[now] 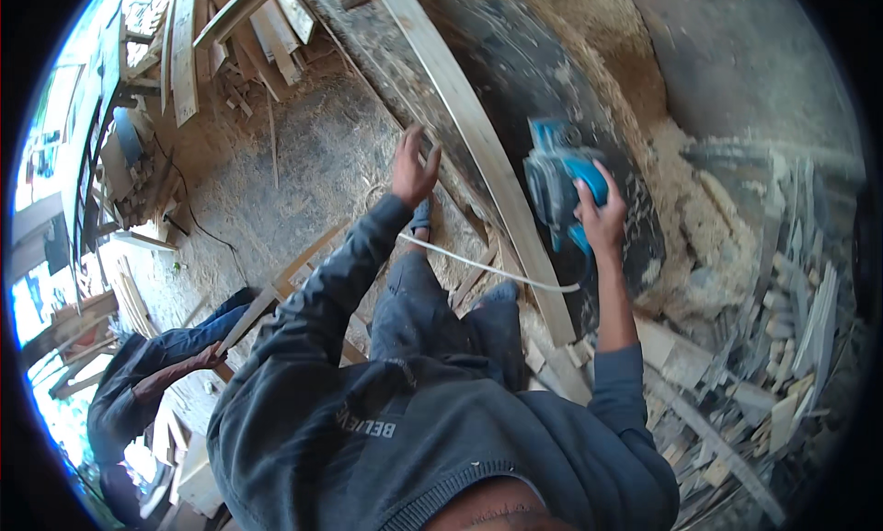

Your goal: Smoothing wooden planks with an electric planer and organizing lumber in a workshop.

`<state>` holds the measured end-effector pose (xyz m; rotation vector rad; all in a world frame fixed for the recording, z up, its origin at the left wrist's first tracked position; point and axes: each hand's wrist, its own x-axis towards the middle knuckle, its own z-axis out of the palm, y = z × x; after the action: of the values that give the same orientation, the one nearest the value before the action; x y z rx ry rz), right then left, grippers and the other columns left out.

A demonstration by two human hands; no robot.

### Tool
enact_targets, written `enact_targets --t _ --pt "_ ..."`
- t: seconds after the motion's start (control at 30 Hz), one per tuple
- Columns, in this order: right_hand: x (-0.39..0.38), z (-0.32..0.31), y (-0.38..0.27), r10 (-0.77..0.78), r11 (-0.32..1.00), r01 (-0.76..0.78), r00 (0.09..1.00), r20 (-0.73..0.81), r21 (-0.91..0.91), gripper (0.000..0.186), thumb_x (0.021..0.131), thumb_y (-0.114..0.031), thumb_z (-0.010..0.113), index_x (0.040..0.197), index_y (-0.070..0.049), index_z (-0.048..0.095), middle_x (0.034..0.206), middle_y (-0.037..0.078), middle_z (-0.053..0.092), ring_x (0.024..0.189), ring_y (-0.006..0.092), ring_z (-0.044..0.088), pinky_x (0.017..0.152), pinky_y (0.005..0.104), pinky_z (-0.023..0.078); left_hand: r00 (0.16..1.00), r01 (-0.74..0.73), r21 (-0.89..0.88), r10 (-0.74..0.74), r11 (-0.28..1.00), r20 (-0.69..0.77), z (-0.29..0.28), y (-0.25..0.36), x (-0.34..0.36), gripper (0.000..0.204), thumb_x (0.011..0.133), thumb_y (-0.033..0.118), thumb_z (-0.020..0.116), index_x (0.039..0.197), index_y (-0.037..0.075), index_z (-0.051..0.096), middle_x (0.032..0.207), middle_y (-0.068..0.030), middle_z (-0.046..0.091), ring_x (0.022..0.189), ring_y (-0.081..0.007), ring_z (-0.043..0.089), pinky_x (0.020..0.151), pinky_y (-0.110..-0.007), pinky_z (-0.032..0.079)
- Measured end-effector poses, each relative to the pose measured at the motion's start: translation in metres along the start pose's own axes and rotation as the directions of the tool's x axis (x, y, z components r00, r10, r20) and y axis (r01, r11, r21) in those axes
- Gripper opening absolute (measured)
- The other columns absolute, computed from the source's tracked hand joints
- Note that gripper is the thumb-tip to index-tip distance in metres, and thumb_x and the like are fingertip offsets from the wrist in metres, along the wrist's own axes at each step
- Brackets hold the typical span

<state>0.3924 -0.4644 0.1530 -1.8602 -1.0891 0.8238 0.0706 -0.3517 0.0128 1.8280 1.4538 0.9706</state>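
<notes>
My right hand [602, 213] is wrapped round the rear handle of a blue electric hand planer [549, 183]. The planer is over the dark bench top, just right of a long pale board [478, 135]; I cannot tell whether it rests on the bench. From its rear a whitish cord [497, 271] runs left across the board and past my legs. My left hand [416, 167] hangs left of the board with nothing in it, fingers spread and apart from the wood.
Sawdust and shavings [690, 227] are heaped along the bench's right side. Offcuts [782, 347] pile up at the lower right. Planks [184, 52] lean at the upper left. A co-worker [138, 384] at the left holds a piece of wood [248, 319]. A dark cable [198, 223] trails over the floor.
</notes>
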Motion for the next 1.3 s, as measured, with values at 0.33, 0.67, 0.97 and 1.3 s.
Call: enact_targets --t 0.33,0.67,0.97,1.3 --pt "-0.292 -0.195 0.108 0.318 0.941 -0.338 0.906 -0.279 -0.022 0.048 0.093 -0.016 0.07 0.137 -0.005 0.057 0.093 0.01 0.071 0.067 0.013 0.064 0.064 0.0304 0.054 0.977 0.194 0.343 -0.148 0.919 -0.155 0.151 -0.003 0.044 0.118 0.07 0.055 0.079 0.154 0.001 0.018 0.146 -0.0394 0.029 0.133 -0.0524 0.034 0.114 -0.053 0.029" --pt "-0.366 -0.166 0.131 0.117 0.981 -0.126 0.991 -0.068 -0.148 0.057 0.086 -0.017 0.075 0.137 -0.001 0.055 0.121 0.027 0.066 0.108 0.0378 0.068 0.088 0.042 0.055 0.976 0.211 0.607 -0.204 0.767 -0.081 0.156 0.014 0.057 0.106 0.084 0.058 0.056 0.156 -0.007 0.013 0.154 -0.0411 0.02 0.15 -0.0468 0.014 0.123 -0.044 0.013" --pt "-0.331 -0.135 0.123 0.111 0.989 -0.101 0.99 0.092 -0.106 0.06 0.086 -0.017 0.074 0.139 0.0 0.052 0.12 0.027 0.066 0.104 0.0406 0.069 0.085 0.0434 0.057 0.982 0.187 0.584 -0.151 0.79 -0.111 0.138 -0.001 0.063 0.108 0.082 0.059 0.059 0.156 -0.005 0.015 0.157 -0.0398 0.015 0.151 -0.0445 0.012 0.124 -0.043 0.012" --pt "-0.283 -0.116 0.112 -0.028 0.988 0.049 0.99 0.136 -0.148 0.059 0.086 -0.016 0.074 0.139 -0.001 0.052 0.118 0.027 0.067 0.102 0.0409 0.07 0.082 0.0446 0.057 0.982 0.187 0.53 -0.157 0.827 -0.102 0.134 0.018 0.061 0.107 0.083 0.059 0.057 0.156 -0.006 0.013 0.156 -0.0408 0.015 0.151 -0.0459 0.011 0.124 -0.044 0.012"
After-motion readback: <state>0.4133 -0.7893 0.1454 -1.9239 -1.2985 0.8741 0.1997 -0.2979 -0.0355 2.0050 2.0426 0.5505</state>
